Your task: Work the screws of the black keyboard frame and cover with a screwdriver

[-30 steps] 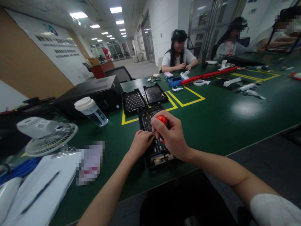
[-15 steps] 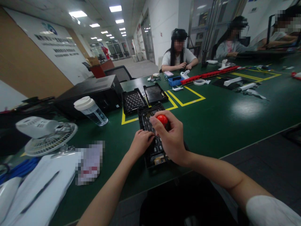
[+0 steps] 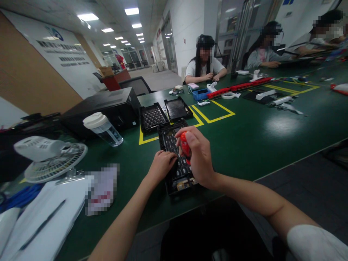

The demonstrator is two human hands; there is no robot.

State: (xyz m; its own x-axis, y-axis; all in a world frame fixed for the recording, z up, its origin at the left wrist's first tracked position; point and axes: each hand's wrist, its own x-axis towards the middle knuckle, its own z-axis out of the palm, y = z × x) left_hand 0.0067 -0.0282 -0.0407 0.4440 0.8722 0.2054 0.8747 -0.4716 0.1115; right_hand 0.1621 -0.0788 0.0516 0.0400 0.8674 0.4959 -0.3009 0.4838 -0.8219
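Note:
A long black case (image 3: 171, 144) with rows of rounded cells and a gold-brown part near its close end lies in front of me. My left hand (image 3: 162, 164) grips its left edge, fingers together and thumb over the rim. Above the right half of the case, my right hand (image 3: 201, 156) is closed around a red-handled screwdriver (image 3: 185, 145). Its handle leans toward upright; the shaft and tip are hidden by the hand. Beyond the case sit a black tray with a bumpy grid (image 3: 153, 117) and a flatter black tray (image 3: 178, 108).
To the left are a cup with a white lid (image 3: 102, 128), a black computer case (image 3: 106, 108), a small fan (image 3: 51, 156) and a clipboard with paper (image 3: 46, 214). Yellow tape (image 3: 217, 119) marks the green table. A blue box (image 3: 200, 94) stands farther back. Co-workers sit across the table.
My right hand has tilted the screwdriver, so more of its red handle shows along its length. The left hand keeps its place on the case. The view has shifted slightly.

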